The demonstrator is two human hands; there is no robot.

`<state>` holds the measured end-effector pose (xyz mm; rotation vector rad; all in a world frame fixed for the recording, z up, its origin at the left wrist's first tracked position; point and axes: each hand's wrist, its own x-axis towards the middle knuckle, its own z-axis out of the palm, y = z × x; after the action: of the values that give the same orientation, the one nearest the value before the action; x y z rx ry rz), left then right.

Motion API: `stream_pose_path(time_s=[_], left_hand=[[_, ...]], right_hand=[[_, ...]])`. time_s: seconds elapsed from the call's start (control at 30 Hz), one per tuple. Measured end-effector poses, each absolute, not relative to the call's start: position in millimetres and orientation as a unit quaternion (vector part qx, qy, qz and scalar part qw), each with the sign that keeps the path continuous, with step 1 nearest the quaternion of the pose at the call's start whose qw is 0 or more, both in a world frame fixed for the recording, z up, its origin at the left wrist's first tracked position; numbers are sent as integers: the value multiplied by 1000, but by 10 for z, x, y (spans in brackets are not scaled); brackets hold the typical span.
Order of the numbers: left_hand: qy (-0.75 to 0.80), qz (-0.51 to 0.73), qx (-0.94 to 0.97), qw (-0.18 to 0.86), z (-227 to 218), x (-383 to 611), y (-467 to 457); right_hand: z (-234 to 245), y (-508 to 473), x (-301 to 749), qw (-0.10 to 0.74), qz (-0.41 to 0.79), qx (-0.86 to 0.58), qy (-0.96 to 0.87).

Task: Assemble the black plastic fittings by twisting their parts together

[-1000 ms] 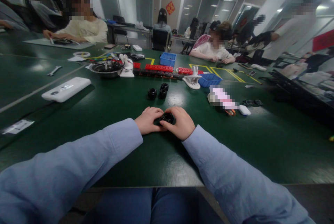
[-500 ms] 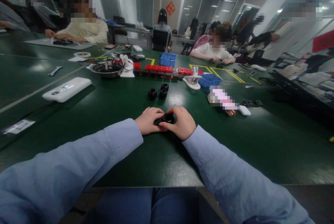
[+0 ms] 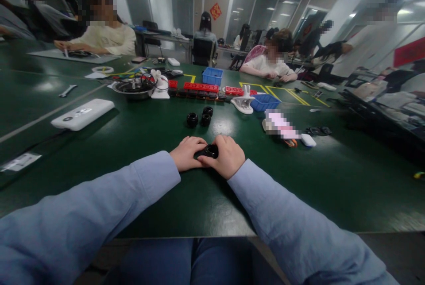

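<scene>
Between my two hands, low over the green table (image 3: 292, 187), is a glossy black ring-shaped part (image 3: 211, 151) with a round opening on top. My left hand (image 3: 188, 153) is closed on its left side, where a dark end sticks out between thumb and fingers. My right hand (image 3: 228, 155) grips the same part from the right, thumb in front and fingers behind. The fingers hide much of it, and I cannot tell whether it is one piece or two. Just beyond my hands, three small black round parts (image 3: 192, 120) stand grouped on the table.
Farther back lie a metal bowl (image 3: 135, 94) with cables, red blocks in a row (image 3: 202, 87), a white clip stand (image 3: 243, 104) and blue bins (image 3: 265, 102). A white power bank (image 3: 83, 114) and a wrench (image 3: 68, 91) are left. Co-workers sit across the table.
My right hand has turned slightly inward around the black part, so its thumb reaches farther left. The whole view has shifted a little. Both hands keep their hold.
</scene>
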<state>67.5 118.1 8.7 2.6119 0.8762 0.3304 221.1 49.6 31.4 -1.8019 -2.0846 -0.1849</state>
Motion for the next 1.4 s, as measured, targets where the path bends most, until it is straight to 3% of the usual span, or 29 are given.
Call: stream_pose_path(time_s=[0.37,0.83,1.4], left_hand=[[295,133,930,173,56,670,1196],[309,113,928,176,82,663,1184],[308,129,925,183,83,677,1175]], right_hand=[[360,451,2181,155,-95,-646,-741],[413,473,2297,212,21,-523,-825],[320,480,2266,283,80,-479,-827]])
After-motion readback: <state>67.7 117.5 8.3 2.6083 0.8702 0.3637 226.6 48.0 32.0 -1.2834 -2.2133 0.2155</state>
